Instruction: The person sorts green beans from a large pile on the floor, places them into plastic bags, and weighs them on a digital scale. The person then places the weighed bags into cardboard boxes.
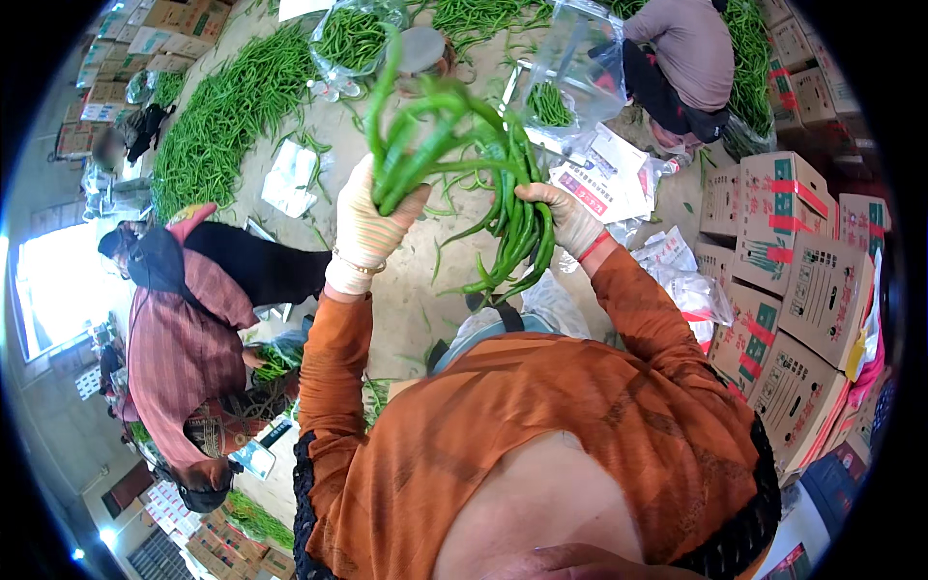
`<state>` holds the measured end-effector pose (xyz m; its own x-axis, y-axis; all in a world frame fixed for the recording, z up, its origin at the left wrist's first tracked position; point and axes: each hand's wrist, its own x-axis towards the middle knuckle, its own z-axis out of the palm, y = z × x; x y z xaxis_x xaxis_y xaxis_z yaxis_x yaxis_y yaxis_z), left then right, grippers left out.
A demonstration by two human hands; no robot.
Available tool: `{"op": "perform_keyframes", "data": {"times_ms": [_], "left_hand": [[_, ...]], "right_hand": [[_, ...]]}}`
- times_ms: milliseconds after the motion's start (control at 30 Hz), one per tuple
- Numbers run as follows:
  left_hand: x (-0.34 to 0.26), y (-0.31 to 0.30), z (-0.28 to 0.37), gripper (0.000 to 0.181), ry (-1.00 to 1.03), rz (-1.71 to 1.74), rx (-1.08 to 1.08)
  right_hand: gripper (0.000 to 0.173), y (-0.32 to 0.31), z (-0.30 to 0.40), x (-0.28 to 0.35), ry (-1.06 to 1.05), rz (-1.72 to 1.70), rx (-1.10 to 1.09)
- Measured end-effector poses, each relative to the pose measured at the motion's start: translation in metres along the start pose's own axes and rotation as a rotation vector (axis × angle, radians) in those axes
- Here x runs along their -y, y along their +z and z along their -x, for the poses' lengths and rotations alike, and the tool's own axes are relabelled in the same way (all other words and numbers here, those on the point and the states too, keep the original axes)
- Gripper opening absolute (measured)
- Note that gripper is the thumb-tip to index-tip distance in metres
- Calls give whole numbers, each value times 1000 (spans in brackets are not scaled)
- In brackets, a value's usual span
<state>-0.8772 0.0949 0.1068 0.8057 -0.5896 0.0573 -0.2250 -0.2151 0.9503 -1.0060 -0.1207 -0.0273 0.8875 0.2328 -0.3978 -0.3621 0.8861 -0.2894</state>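
Observation:
Both my hands wear pale knit gloves and are raised in front of my chest. My left hand [373,225] grips several long green chili peppers [417,163], whose upper ends are blurred. In my right hand [569,214] is a thicker bunch of long green chili peppers [515,225], pinched near its top, with curved tips hanging below. The two bunches overlap between the hands, so I cannot tell where one ends. Beyond the right hand, a clear plastic bag [587,65] stands open, with green peppers [549,105] at its bottom.
A long heap of green peppers [232,116] covers the floor at upper left, near a filled plastic bag [351,36]. Printed cardboard boxes [826,297] are stacked at right. One person [188,348] bends at left; another person [681,58] crouches at upper right. Printed sheets [605,181] lie ahead.

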Motion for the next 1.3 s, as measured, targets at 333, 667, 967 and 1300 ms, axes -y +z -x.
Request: {"op": "perform_keyframes", "data": {"times_ms": [333, 667, 967, 1300], "left_hand": [[7, 102, -60, 67, 662, -636, 725], [49, 118, -104, 82, 379, -590, 904], [134, 99, -151, 63, 303, -148, 1027], [145, 105, -144, 51, -514, 498, 663]], "right_hand": [[31, -29, 11, 30, -5, 182, 198], [37, -83, -12, 41, -14, -66, 246], [38, -25, -33, 98, 255, -394, 231], [46, -72, -71, 99, 440, -272, -144]]}}
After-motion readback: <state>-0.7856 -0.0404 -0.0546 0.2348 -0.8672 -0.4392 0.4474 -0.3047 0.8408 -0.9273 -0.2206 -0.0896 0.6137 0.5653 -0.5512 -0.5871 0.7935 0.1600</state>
